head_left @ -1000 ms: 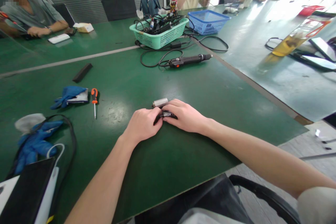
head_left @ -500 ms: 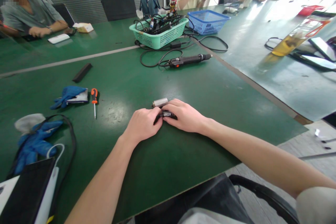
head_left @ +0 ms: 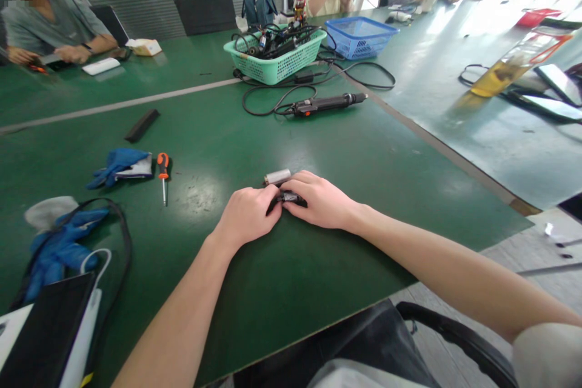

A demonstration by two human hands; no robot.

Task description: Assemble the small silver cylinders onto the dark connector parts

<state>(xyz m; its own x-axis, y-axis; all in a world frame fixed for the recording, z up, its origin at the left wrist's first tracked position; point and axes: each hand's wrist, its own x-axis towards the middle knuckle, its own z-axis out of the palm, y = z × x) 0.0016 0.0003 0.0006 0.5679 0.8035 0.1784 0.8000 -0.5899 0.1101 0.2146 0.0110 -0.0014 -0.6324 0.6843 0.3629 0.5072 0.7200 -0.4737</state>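
Note:
Both my hands meet over a small black part with a silvery patch [head_left: 290, 197] on the green table [head_left: 354, 267]. My left hand [head_left: 250, 213] is closed on its left end, thumb and fingers pinching it. The right end is gripped by my right hand [head_left: 321, 200], whose fingers curl over it. Most of the part is hidden by the fingers, so its kind is unclear. Just beyond my hands lies a silver cylinder [head_left: 277, 177], with something dark under its near side. An orange and black screwdriver [head_left: 163, 176] rests to the left.
Farther off lie a corded electric screwdriver [head_left: 327, 104], a green basket [head_left: 282, 66] of tools and cables and a blue basket [head_left: 361, 39]. Left are a black bar [head_left: 142, 125], blue gloves [head_left: 122, 167] and a phone [head_left: 54, 330]. A bottle [head_left: 504, 73] stands right. Several people sit beyond.
My hands and the part they hold stay practically still. At the far left, a seated person's hands have moved apart, with an orange and dark object now showing near them.

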